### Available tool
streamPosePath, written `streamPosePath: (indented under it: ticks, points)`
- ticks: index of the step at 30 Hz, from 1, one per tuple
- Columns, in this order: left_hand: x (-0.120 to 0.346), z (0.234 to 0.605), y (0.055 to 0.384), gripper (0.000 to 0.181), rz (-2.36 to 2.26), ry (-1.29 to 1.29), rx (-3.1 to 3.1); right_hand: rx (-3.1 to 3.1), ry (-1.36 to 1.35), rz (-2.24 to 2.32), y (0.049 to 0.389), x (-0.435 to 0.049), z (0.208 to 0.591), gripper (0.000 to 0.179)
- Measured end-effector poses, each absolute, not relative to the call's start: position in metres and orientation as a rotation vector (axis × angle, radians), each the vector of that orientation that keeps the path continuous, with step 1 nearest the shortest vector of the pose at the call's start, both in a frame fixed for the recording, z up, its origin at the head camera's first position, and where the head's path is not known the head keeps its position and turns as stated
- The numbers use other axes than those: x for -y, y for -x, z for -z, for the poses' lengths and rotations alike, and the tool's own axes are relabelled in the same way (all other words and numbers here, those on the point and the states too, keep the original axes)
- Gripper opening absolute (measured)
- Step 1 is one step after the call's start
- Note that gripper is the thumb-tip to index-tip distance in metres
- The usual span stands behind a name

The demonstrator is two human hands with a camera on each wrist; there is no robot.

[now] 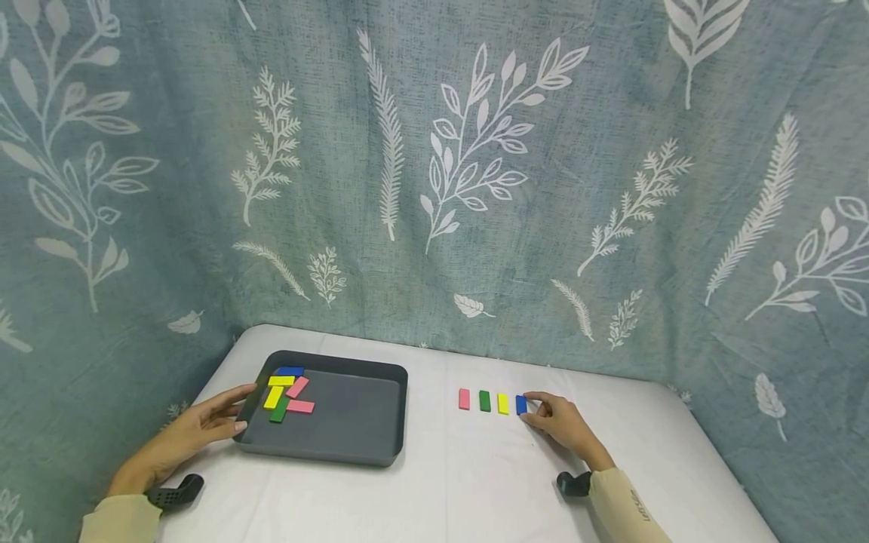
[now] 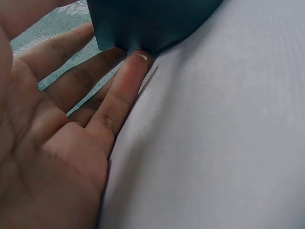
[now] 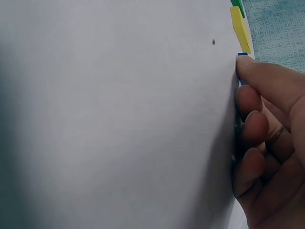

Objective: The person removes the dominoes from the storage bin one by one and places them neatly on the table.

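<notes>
My right hand pinches the short ends of a blue block between thumb and index finger. That block stands at the right end of a row on the white cloth, beside a yellow block, a green block and a pink block. In the right wrist view the fingers mostly cover the blue block. At the left, my left hand touches the left side of a dark grey tray with fairly straight, spread fingers. In the left wrist view its fingertips meet the tray's outer wall.
Inside the tray's left part lie several blocks: a blue block, yellow blocks, pink blocks and a green block. A white cloth covers the table. Behind it hangs a green leaf-patterned curtain.
</notes>
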State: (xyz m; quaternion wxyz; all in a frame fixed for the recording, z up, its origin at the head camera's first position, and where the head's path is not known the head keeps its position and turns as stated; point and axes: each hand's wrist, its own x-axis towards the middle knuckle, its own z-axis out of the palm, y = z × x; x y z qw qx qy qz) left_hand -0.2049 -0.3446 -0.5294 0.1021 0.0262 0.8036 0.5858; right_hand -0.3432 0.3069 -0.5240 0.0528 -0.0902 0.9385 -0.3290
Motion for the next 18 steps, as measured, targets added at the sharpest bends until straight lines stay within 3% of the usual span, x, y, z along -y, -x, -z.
streamPosePath:
  ticks: [18]
  points:
    - [0.343,0.529,0.204,0.081,-1.736,-0.066,-2.384,-2.827,0.373,1.176,0.342,-0.29,0.508,0.047]
